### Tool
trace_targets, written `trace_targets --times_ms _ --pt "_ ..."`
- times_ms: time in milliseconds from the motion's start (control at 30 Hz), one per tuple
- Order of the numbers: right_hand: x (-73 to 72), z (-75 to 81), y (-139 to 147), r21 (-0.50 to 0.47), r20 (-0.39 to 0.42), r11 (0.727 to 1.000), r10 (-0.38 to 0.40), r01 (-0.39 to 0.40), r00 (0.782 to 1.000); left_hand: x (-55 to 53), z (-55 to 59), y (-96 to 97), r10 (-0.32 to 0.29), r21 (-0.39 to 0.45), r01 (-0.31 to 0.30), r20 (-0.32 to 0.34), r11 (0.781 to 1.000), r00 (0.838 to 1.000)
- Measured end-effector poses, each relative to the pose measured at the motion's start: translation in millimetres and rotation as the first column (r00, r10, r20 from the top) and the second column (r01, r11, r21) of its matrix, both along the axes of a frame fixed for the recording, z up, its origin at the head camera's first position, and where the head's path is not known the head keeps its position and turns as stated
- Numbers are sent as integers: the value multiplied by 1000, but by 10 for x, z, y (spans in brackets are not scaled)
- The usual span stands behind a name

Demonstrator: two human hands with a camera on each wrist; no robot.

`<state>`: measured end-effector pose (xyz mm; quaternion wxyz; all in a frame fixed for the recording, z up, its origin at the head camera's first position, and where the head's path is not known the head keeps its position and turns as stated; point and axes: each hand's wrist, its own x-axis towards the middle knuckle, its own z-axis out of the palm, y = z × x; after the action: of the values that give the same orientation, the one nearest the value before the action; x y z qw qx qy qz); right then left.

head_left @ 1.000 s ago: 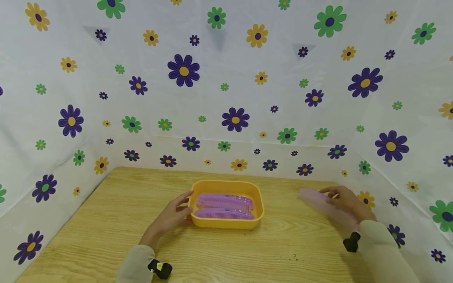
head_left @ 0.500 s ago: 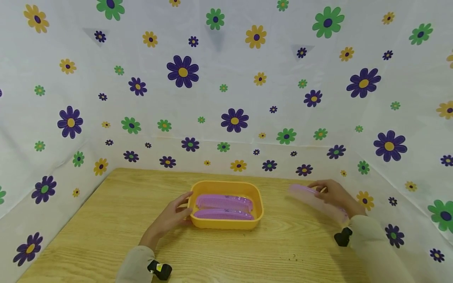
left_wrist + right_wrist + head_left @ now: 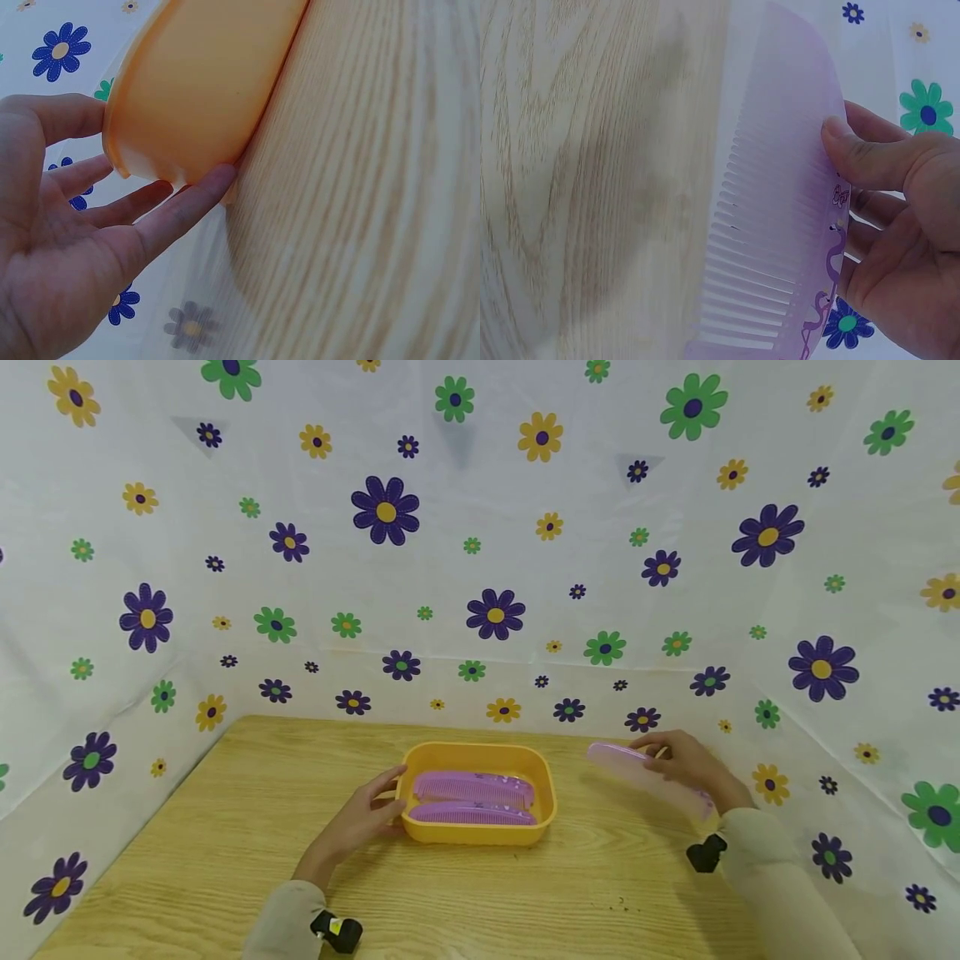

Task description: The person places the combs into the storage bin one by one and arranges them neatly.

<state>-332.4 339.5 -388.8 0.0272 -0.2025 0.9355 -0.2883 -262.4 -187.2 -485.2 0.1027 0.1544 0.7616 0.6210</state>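
Observation:
A yellow plastic basket (image 3: 480, 835) stands on the wooden table, with two purple combs lying side by side in it, the rear comb (image 3: 472, 787) and the front comb (image 3: 472, 813). My left hand (image 3: 360, 821) touches the basket's left end, its fingers spread along the outer wall, as the left wrist view confirms. To the right of the basket, my right hand (image 3: 686, 766) pinches a pale purple comb (image 3: 802, 135) by its spine, thumb on one face and fingers behind. Its teeth point down to the left in the right wrist view, and flamingo prints mark the spine.
White flower-printed sheeting (image 3: 495, 543) rises behind the wooden table (image 3: 540, 902) and along both sides. Small dark specks (image 3: 622, 906) lie on the table at the front right. A black wrist camera (image 3: 707, 853) sits on the right sleeve.
My right hand has moved left, toward the basket, carrying the pale purple comb. The left hand and basket keep their places.

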Motion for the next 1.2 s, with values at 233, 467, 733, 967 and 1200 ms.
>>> trace_targets --times_ms 233,467,733,967,1200 --pt "22 70 -143 12 -5 1000 29 -29 1000 5 10 9 2 -3 -2 -7 1000 1000" --pt "6 122 -341 14 -8 998 56 -56 998 18 22 -1 -6 12 6 -10 1000 1000" --pt "-15 112 -550 26 -8 996 86 -86 996 13 13 16 1 -7 -1 -4 1000 1000" --pt "-9 121 -688 27 13 996 89 -90 996 3 9 16 -1 -1 1 -7 1000 1000" --pt "9 141 -802 20 4 993 120 -121 993 14 9 27 9 -4 -9 2 1000 1000"
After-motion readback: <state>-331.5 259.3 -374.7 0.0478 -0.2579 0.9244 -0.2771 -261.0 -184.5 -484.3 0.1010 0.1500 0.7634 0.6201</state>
